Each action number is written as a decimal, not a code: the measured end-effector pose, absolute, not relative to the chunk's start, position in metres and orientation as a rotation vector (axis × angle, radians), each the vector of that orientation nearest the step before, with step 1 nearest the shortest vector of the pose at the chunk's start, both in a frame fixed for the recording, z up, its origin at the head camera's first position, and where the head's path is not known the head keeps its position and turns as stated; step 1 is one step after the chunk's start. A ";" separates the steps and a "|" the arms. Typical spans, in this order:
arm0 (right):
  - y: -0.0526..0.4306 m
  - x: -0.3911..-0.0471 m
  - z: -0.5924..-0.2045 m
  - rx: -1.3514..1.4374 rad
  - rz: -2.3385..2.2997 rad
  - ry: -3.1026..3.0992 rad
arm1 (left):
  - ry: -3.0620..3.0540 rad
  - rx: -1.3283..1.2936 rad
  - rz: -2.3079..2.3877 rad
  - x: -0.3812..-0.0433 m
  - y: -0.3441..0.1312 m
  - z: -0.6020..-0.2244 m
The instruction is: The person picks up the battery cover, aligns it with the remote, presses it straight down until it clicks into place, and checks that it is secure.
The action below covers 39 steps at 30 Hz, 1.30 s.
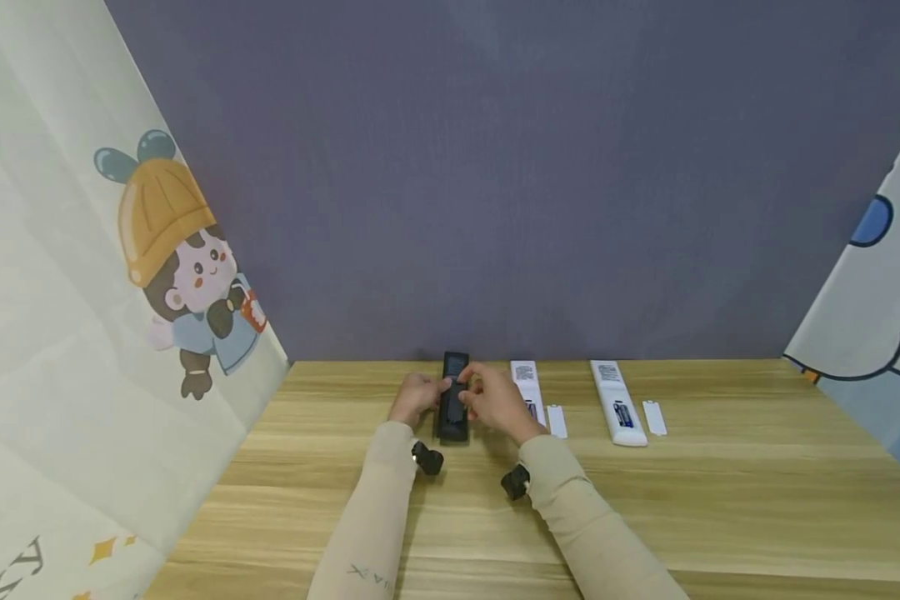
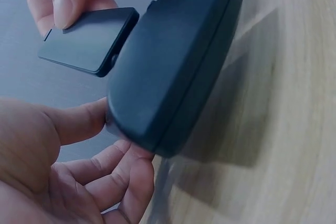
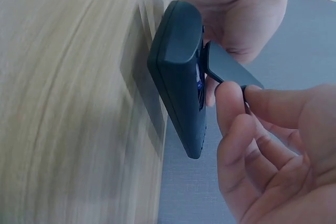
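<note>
Left hand (image 1: pixel 417 395): gripping a black remote (image 1: pixel 453 427).
Right hand (image 1: pixel 497 402): pinching the remote's cover (image 2: pixel 92 45), tilted.
Table (image 1: pixel 735 500): two white remotes (image 1: pixel 611 390) alongside.

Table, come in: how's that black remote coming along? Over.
Left grip holding black remote. Right grip pinching its cover, tilted up from the back. Battery partly visible inside. Nothing seen blocking the cover.

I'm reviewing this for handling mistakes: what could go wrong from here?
The black cover, pinched by the right hand, might slip and fall. Angled up from the black remote, it could bend if forced. The left hand holds the remote's side; a tug might shift it.
</note>
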State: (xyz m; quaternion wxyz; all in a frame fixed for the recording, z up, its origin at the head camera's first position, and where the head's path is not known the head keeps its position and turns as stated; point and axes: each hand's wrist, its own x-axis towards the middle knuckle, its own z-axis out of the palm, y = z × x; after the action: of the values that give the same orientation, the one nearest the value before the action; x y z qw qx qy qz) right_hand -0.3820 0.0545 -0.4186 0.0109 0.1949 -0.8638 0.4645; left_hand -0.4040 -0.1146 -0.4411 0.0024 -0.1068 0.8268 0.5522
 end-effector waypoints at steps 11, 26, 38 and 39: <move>0.053 -0.380 -0.419 0.611 1.406 -2.732 | 2.567 -0.284 1.782 -0.402 -0.115 -0.437; 0.052 -0.380 -0.419 0.619 1.354 -2.725 | 2.549 -0.247 1.824 -0.402 -0.114 -0.434; 0.050 -0.381 -0.424 0.578 1.249 -2.741 | 2.519 -0.238 1.858 -0.401 -0.114 -0.433; 0.050 -0.381 -0.424 0.574 1.224 -2.746 | 2.515 -0.235 1.863 -0.401 -0.114 -0.433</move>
State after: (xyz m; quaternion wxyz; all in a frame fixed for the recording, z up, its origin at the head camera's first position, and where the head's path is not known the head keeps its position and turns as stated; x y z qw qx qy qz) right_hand -0.3812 0.0501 -0.4242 0.0404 0.1873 -0.8965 0.3994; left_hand -0.4009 -0.1140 -0.4332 0.0014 -0.0749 0.8012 0.5936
